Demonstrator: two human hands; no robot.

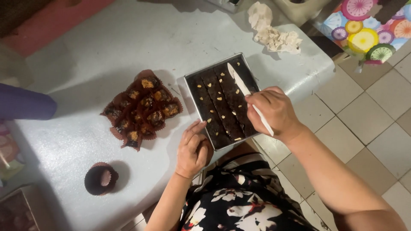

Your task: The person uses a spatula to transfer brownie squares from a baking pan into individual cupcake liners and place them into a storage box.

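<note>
Here we see the right hand clenched around a white plastic knife, whose blade extends up and away from the fingers and rests on the dark brownie slab in the square metal tray. The slab is scored into long strips dotted with pale nut pieces. The left hand sits just below the tray's near corner, fingers curled around a brown paper cup, fingertips touching the tray's edge. Left of that hand, we note a cluster of filled brown paper cups on the white table; a stack of empty cups stands further left and lower. Crumpled paper lies beyond the tray.
</note>
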